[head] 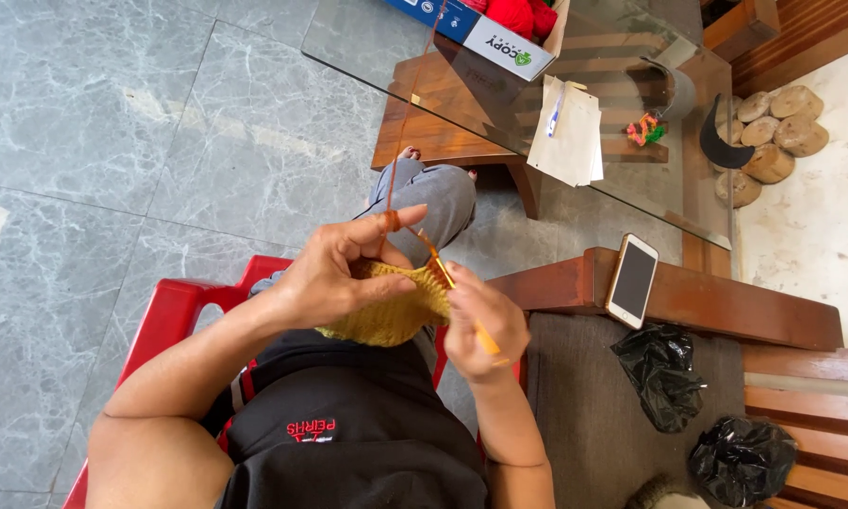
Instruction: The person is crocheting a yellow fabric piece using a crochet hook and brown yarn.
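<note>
A mustard-yellow crocheted piece hangs bunched over the lap, orange hook in it.

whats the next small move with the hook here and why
Probably draw the hook back through the yellow piece: the right hand has its tip at the edge, and the left hand holds the orange yarn taut over its forefinger.

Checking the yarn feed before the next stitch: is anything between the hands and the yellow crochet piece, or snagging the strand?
Nothing visible. The left hand pinches the yellow crochet piece directly, the right hand holds the crochet hook at its edge, and the orange yarn strand runs up unobstructed over the left forefinger.
</note>
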